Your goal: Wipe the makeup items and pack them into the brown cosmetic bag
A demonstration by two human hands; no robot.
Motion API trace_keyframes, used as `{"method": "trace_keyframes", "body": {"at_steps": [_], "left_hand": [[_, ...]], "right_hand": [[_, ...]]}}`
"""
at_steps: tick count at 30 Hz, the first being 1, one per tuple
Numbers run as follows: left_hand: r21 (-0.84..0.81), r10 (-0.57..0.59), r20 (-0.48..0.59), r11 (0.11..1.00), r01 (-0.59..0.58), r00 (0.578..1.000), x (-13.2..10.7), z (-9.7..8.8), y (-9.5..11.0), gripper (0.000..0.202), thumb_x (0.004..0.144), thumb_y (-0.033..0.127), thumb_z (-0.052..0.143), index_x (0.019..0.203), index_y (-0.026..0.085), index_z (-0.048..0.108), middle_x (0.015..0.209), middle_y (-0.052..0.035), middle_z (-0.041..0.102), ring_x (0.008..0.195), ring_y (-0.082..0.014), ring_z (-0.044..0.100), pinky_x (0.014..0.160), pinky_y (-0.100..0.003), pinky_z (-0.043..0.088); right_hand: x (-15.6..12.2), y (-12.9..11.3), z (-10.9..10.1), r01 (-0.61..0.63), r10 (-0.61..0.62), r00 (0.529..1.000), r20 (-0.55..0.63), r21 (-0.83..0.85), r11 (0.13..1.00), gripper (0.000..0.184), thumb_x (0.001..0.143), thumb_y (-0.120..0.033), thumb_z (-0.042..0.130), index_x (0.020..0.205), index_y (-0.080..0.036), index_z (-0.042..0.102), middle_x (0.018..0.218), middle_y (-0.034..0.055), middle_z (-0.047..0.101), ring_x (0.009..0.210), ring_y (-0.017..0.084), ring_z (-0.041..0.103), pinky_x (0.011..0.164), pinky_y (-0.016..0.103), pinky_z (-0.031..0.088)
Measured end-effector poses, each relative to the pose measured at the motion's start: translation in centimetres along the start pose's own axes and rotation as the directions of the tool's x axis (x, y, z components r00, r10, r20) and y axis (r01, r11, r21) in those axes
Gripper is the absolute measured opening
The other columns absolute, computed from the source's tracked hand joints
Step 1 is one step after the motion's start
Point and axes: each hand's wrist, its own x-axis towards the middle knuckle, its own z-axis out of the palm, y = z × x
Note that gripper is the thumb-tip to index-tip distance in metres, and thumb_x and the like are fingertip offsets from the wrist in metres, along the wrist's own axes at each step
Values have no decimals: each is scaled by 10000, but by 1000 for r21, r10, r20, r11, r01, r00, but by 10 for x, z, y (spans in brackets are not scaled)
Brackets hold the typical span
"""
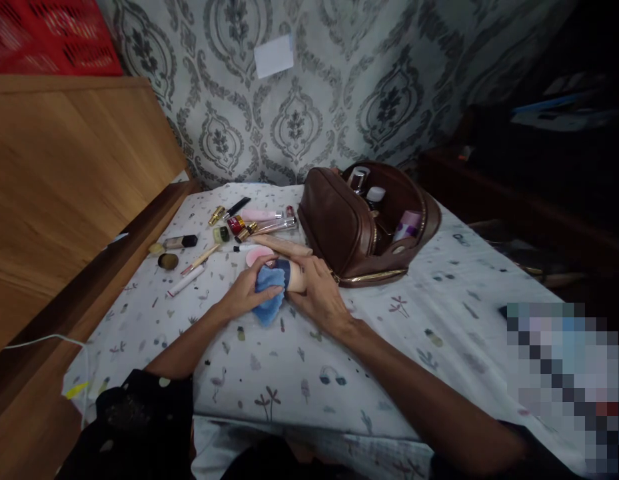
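Blue cloth (267,295), pinched in the left hand (245,293), presses against what appears to be a beige cosmetic tube (296,275) gripped by the right hand (322,298), just in front of the open brown toiletry bag (339,230); the tube lies crosswise, its cloth-covered end toward the left hand.

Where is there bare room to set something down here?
Bare sheet lies between the forearms toward the near edge, and right of them below the brown bag. Crowded: cosmetics left of the bag, beyond the left hand and right hand.
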Motion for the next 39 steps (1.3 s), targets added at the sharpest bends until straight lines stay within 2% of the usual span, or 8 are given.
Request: {"method": "trace_keyframes", "body": {"at_steps": [7, 15, 18, 21, 23, 27, 32, 39], "left_hand": [[-5, 41, -5, 999, -41, 999, 1, 2, -5, 709, 789, 380, 736, 1401, 193, 430, 1367, -111, 552, 1238, -282, 542, 1060, -400, 435], [-80, -127, 10, 989, 127, 992, -1, -2, -2, 450, 910, 517, 572, 1182, 158, 584, 901, -32, 667, 816, -183, 629, 759, -310, 529], [-90, -49, 15, 995, 51, 999, -1, -3, -2, 539, 885, 457, 626, 1332, 177, 520, 1136, -74, 673, 1034, -230, 636, 942, -362, 511], [-116, 53, 46, 992, -47, 998, 0, -5, -3, 640, 866, 387, 643, 1452, 239, 434, 1436, -90, 529, 1327, -276, 499, 1144, -418, 382], [-128, 80, 71, 989, -71, 994, -1, -6, -4, 661, 877, 362, 615, 1491, 270, 388, 1501, -85, 463, 1396, -278, 429, 1184, -430, 332], [-123, 28, 73, 992, -19, 997, -2, -5, -5, 737, 869, 405, 633, 1514, 236, 322, 1460, -114, 471, 1342, -283, 468, 1144, -437, 368], [-118, -94, 15, 988, 95, 995, 0, -2, -6, 673, 833, 492, 679, 1389, 184, 458, 1299, -91, 587, 1180, -262, 567, 1037, -390, 451], [-265, -42, 6, 963, 42, 999, 2, -5, -7, 622, 803, 478, 720, 1315, 174, 543, 1245, -85, 628, 1137, -245, 596, 989, -340, 479]], "right_hand": [[0, 2, 2, 24, -24, 999, -36, -11, 1000, 485, 770, -206, 672, 1234, -214, 529, 1111, 108, 598, 1038, 316, 565, 907, 495, 499], [-1, 3, 2, 40, -41, 999, -13, -14, 999, 485, 769, -226, 690, 1233, -209, 550, 1113, 113, 601, 1043, 317, 570, 922, 503, 507], [-1, 5, 1, 22, -22, 1000, -11, 23, 999, 513, 770, -244, 700, 1260, -210, 549, 1154, 117, 586, 1091, 319, 577, 953, 509, 508], [0, 5, -1, 13, -12, 1000, -15, 52, 999, 540, 778, -297, 719, 1285, -223, 548, 1189, 118, 570, 1123, 321, 584, 967, 513, 517], [0, 5, -2, 8, -8, 1000, -6, 56, 998, 544, 786, -338, 725, 1292, -235, 553, 1181, 115, 570, 1109, 320, 595, 953, 511, 531], [-1, 3, -2, 4, -4, 1000, 0, 43, 999, 527, 800, -348, 714, 1296, -247, 566, 1179, 116, 571, 1103, 322, 600, 945, 512, 539], [-1, 2, 1, 18, -18, 1000, -2, 68, 998, 534, 800, -358, 724, 1293, -219, 573, 1191, 130, 598, 1104, 323, 608, 951, 504, 533], [4, -3, -9, -94, 66, 993, 99, 315, 944, 613, 852, -552, 665, 1357, -254, 485, 1199, 103, 655, 1005, 291, 649, 852, 462, 539]]}}
